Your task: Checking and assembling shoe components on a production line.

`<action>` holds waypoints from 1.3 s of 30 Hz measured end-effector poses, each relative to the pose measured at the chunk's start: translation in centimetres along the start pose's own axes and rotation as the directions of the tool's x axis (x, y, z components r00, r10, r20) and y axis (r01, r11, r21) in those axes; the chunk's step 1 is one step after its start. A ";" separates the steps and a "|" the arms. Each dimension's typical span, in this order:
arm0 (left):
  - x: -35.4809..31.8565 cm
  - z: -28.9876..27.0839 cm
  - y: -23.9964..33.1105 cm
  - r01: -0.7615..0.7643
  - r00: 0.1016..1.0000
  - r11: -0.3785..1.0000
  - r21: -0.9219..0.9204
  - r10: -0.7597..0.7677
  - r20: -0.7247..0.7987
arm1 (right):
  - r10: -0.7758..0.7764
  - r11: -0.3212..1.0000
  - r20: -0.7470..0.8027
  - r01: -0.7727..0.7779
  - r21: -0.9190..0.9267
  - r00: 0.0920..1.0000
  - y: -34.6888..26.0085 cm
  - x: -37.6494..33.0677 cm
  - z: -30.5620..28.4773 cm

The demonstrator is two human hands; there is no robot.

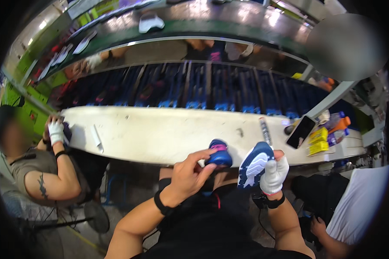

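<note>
Pinched between left thumb and fingertips: a small dark-blue shoe (219, 154) with pink at the collar. Left hand (186, 176) is bare, black band at the wrist, fingers curled round the toe end so the opening faces up and away from the body.

Right hand (274, 173), in a white work glove, is closed round the heel of a second blue shoe (254, 164). It's tipped sole-out, so the white and blue tread faces the camera. Likely turned that way so the sole can be looked over.

Head view, both shoes: held up just off the near edge of the long white workbench (168, 134), side by side, close but not touching. Neither rests on the bench.

On the bench, to the right: a slim pen-like tool (265, 130), a black phone (301, 131) lying at an angle, yellow packets (318, 141) and a few bottles (338, 121) pushed to the far end, within reach but away from the shoes.

Behind the bench: racks of dark-blue shoes (203, 93) in rows, and a green conveyor (229, 28) above them carrying a white sole piece (151, 22).

Left end: a co-worker's gloved hand (55, 131) presses something dark at the bench edge. Can't tell what it is.

Lower right: another person in a white top (358, 203), seated.
</note>
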State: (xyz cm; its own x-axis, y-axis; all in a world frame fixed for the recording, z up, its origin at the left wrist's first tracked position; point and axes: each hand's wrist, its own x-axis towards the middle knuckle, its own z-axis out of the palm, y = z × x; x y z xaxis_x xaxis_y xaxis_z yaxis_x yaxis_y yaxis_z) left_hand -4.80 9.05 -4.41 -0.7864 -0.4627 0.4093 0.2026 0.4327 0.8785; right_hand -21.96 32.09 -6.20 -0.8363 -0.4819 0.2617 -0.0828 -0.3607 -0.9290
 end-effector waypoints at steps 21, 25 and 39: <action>-1.0 -0.6 0.4 -0.242 0.968 0.960 0.143 0.229 0.105 | -0.269 0.907 0.338 0.355 -0.227 0.902 4.0 -3.1 5.0; -0.6 -0.5 0.3 -0.222 0.974 0.969 0.112 0.214 0.080 | -0.282 0.902 0.320 0.364 -0.232 0.904 4.0 -2.7 5.0; 3.8 -7.2 7.5 -0.174 0.890 0.806 0.565 -0.116 0.440 | -0.233 0.879 0.356 0.352 -0.322 0.905 3.4 -0.4 9.4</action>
State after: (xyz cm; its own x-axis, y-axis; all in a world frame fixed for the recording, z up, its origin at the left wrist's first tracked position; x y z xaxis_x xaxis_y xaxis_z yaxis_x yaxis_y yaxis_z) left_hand -2.07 5.02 5.48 -0.9806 -0.1219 0.1537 -0.0298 0.8668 0.4977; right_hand -16.80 23.51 -6.97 -0.5445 -0.6367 0.5461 -0.5419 -0.2299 -0.8084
